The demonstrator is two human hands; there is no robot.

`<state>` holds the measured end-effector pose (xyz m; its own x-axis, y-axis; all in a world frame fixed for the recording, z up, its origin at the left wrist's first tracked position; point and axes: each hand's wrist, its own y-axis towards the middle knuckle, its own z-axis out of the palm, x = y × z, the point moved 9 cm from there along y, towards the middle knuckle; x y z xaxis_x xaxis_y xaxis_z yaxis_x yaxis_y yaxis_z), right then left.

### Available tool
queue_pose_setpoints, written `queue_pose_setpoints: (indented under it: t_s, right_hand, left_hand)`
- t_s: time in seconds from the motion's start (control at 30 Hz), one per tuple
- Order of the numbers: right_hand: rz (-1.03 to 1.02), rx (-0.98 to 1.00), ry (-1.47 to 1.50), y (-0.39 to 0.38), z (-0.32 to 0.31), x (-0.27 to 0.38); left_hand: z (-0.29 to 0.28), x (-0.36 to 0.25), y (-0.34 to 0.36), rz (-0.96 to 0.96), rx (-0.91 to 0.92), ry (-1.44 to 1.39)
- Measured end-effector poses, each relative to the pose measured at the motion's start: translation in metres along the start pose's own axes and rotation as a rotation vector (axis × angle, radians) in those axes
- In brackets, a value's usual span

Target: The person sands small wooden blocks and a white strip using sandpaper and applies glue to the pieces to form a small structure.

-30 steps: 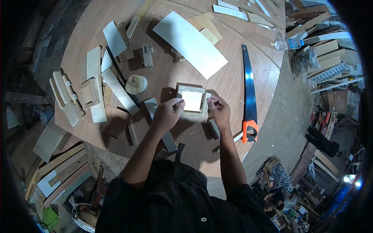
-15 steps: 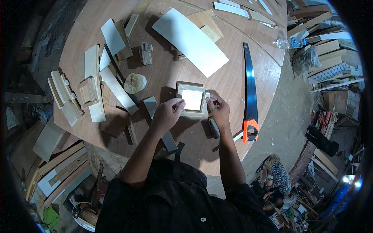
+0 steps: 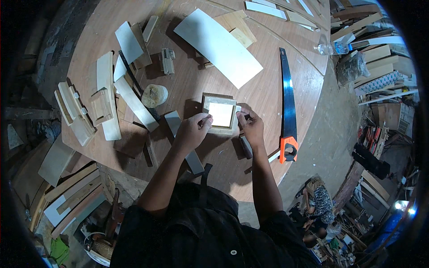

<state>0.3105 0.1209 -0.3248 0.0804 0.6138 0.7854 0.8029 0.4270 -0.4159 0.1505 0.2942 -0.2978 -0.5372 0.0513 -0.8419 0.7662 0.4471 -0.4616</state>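
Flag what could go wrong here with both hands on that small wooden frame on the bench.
1. Both hands, left hand and right hand, pinch the small wooden frame at its edges; it might slip or rack out of square.
2. The handsaw lies beside the right hand, so a sideways reach could brush the blade.
3. Loose offcuts crowd the left, easy to knock.

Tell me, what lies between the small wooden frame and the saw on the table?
In the head view, only the right hand at the frame edge, then bare tabletop up to the saw.
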Motion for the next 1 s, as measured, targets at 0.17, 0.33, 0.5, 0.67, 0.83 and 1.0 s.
queue_pose_setpoints:
  t_s: [0.17,0.33,0.5,0.67,0.83,1.0]
  right_hand:
    - [-0.069,0.012,0.04,0.001,0.001,0.005]
    - [-0.028,0.0,-0.017,0.0,-0.001,0.008]
    - [-0.093,0.0,-0.037,0.0,0.001,0.017]
    - [0.054,0.013,-0.107,-0.002,0.0,0.017]
    - [0.001,0.005,-0.154,0.001,0.0,0.017]
    - [-0.017,0.003,-0.066,0.004,0.001,0.007]
  left_hand:
    - [0.001,0.0,0.001,0.016,0.0,-0.002]
    - [0.003,0.0,0.002,-0.009,0.024,0.013]
    - [0.001,0.002,0.001,0.031,0.0,0.025]
    - [0.002,0.002,0.002,0.008,0.019,0.022]
    - [0.002,0.001,0.0,0.003,0.022,-0.033]
    - [0.002,0.0,0.002,0.031,0.015,-0.033]
